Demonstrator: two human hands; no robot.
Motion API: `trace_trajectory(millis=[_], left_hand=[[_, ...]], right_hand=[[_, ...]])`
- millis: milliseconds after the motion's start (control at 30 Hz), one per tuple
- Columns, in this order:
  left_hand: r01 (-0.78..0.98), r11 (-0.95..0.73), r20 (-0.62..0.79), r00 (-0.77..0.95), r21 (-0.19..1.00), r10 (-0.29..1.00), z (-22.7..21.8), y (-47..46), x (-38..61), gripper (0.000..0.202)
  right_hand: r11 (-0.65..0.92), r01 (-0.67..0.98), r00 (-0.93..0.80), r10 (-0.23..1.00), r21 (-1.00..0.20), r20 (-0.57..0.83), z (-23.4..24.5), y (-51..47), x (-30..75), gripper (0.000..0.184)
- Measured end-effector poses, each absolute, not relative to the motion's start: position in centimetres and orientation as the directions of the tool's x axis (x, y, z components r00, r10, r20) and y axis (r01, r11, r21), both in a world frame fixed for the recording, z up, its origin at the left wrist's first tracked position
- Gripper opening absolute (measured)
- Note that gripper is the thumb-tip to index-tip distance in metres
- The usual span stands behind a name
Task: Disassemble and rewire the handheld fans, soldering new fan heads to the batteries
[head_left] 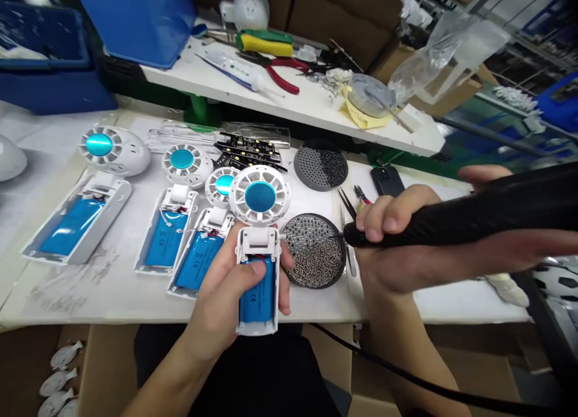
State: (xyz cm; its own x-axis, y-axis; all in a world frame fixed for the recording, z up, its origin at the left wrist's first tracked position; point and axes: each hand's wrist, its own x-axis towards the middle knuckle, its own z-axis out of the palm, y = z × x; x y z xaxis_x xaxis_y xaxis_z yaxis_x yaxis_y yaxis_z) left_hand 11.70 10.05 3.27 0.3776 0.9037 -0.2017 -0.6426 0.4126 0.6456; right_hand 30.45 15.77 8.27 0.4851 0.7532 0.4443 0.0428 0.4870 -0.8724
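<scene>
My left hand (230, 290) is shut on a white handheld fan housing (259, 195) with a teal centre, its thumb pressing on the blue pouch battery (258, 293) in the open base. My right hand (397, 242) grips a black electric screwdriver (460, 209) with a cord. Its thin bit reaches over a round dark tray of small screws (311, 248), a little to the right of the fan. Three similar opened fans (180, 191) lie on the white bench (112, 302) to the left, each with a blue battery.
Black LED circuit boards (248, 149) and a second round tray (320, 164) lie behind the fans, near tweezers (347, 203) and a black phone (387, 181). A raised white shelf (203, 74) holds red-handled pliers (282, 74) and other tools. The screwdriver cord (406, 375) hangs below the bench edge.
</scene>
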Motion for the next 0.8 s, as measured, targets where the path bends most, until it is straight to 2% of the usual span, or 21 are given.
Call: trace_trajectory(millis=[100, 167, 333, 600, 800], left_hand=[[-0.663, 0.400, -0.195, 0.363, 0.633, 0.911, 2.8, 9.8, 11.6, 0.029], [-0.651, 0.420, -0.211, 0.377, 0.632, 0.902, 2.7, 9.7, 11.4, 0.029], [-0.601, 0.514, -0.268, 0.454, 0.612, 0.850, 2.6, 9.4, 11.0, 0.018], [-0.558, 0.495, -0.261, 0.447, 0.666, 0.855, 2.5, 9.6, 11.1, 0.021], [-0.563, 0.573, -0.318, 0.490, 0.595, 0.812, 2.8, 9.6, 10.9, 0.028]], right_hand=[[0.580, 0.122, 0.450, 0.691, -0.805, 0.566, 7.2, 15.8, 29.7, 0.048], [0.586, 0.116, 0.442, 0.693, -0.802, 0.570, 6.8, 15.9, 29.7, 0.051], [0.562, 0.097, 0.427, 0.722, -0.821, 0.544, 6.6, 16.0, 29.6, 0.042], [0.468, 0.156, 0.485, 0.731, -0.870, 0.480, 7.7, 15.4, 28.4, 0.049], [0.520, 0.161, 0.454, 0.716, -0.839, 0.530, 6.9, 15.5, 28.6, 0.038]])
